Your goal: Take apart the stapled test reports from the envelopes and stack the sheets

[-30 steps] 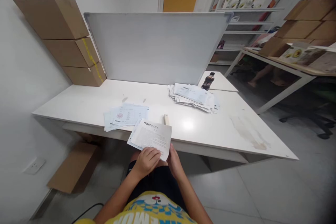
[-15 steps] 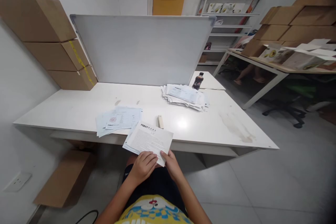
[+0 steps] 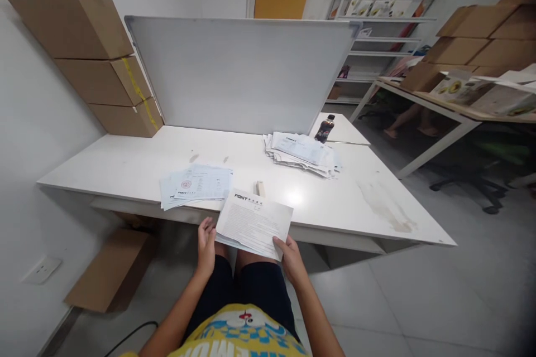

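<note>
Presently, right hand: the right hand (image 3: 291, 256) grips the lower right corner of the held papers (image 3: 254, 222), thumb on top and the other fingers mostly hidden beneath; the grip is closed on them.
Left hand: the left hand (image 3: 206, 248) is partly open, fingers loosely bent, at the left edge of the held papers; whether it touches them cannot be told.
Held papers: above the thighs at the table's front edge; the top sheet is white, with printed lines and a "PONY" heading, and a bluish layer shows along the lower edge.
Loose sheets: pale blue sheets (image 3: 205, 183) lie overlapped near the table's front edge, left of the held papers, the top one bearing a red round stamp.
Paper pile: an uneven pile (image 3: 298, 149) lies further back, towards the right.
Beige block: a small block (image 3: 260, 188) lies just beyond the held papers' top edge.
Bottle: a dark bottle (image 3: 324, 129) stands upright behind the pile.
Table: the white table (image 3: 138, 159) carries grey-brown smears on its right part.
Whiteboard: the board (image 3: 238, 72) stands along the table's rear.
Cardboard boxes: three boxes (image 3: 94, 81) are stacked at the left.
</note>
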The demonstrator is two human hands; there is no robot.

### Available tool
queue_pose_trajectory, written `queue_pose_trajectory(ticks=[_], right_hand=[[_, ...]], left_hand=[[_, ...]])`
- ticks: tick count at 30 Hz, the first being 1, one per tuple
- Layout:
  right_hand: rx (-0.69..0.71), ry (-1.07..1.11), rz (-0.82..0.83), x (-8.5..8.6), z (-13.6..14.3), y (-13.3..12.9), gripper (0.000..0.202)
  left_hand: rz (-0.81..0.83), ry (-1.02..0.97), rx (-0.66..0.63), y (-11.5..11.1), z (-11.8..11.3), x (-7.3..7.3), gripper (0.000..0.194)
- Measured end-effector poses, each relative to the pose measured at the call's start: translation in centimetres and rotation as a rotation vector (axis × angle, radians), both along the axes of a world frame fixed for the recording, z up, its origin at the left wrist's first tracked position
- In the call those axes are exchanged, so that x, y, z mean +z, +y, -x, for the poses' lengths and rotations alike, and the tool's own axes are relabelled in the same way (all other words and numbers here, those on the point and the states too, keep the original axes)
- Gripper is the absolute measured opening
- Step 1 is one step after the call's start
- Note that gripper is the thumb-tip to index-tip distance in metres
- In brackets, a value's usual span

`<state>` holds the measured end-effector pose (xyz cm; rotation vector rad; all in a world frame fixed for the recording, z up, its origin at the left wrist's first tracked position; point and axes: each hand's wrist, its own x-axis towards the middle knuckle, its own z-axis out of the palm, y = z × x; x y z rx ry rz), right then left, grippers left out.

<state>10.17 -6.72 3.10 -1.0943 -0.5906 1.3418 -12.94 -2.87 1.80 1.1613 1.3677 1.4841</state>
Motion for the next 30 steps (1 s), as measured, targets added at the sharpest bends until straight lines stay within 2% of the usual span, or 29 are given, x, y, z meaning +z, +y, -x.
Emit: queue_pose_trajectory(ticks=[3, 5, 9, 13, 16, 20, 26, 30], right_hand=[[0.032, -0.094, -0.047, 0.0, -0.7, -0.2, 0.044], [0.058, -0.159, -0.066, 0.0, -1.2, -0.2, 0.045], [0.152, -0.261, -0.06, 0.0, -2.3, -0.2, 0.048], [0.158, -0.237, 0.004, -0.5, -2.7, -0.4, 0.051], [0.111, -0.2, 0.054, -1.0, -2.8, -0.9, 0.05], [-0.039, -0.209, 0.095, -1.3, -3.7, -1.1, 0.048], [-0.238, -0.26, 0.127, -1.5, -6.2, -0.4, 0.05], [-0.303, -0.285, 0.136, -1.6, -7.7, 0.0, 0.051]], left_hand=[[0.144, -0.271, -0.165, 0.1, -0.1, 0.2, 0.057], [0.175, -0.339, -0.181, 0.0, -0.5, 0.8, 0.062], [0.229, -0.352, -0.224, 0.1, -1.1, 1.5, 0.055], [0.26, -0.318, -0.238, -0.2, -1.4, 0.7, 0.04], [0.265, -0.286, -0.244, -0.7, -1.8, 0.2, 0.037], [0.282, -0.223, -0.308, -1.0, -2.9, 0.6, 0.036], [0.327, -0.171, -0.457, 0.5, -4.6, 1.0, 0.037], [0.305, -0.09, -0.481, 1.3, -5.8, 0.7, 0.033]])
